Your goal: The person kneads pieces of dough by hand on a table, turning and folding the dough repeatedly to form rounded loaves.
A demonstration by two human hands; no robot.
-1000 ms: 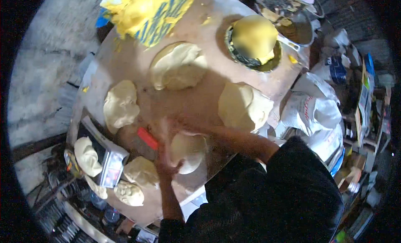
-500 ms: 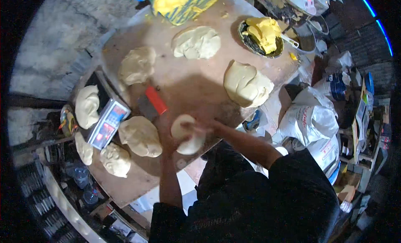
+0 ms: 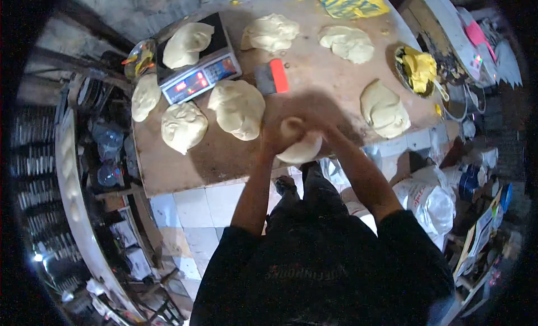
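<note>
At the near edge of the wooden table, both my hands are on a pale piece of dough (image 3: 302, 150). My left hand (image 3: 276, 134) grips its left side, and my right hand (image 3: 315, 127) holds it from the right. Part of the dough bulges up between them; the fingers are dark and somewhat blurred. Left of my hands lies a large dough lump (image 3: 237, 110). Beyond them rests a dough scraper with a red handle (image 3: 279, 75). Another dough lump (image 3: 384, 110) sits to the right.
A digital scale (image 3: 199, 82) bears a dough piece (image 3: 187, 45) at the far left. Several more dough lumps lie about the table (image 3: 185, 172). At the right stands a bowl of yellow fat (image 3: 419, 71); a yellow wrapped block (image 3: 352, 2) is at the back. White sacks (image 3: 428, 197) stand on the floor.
The whole view has turned, so the table and its things appear shifted and rotated. My hands have come closer together around the dough, which now bulges between them.
</note>
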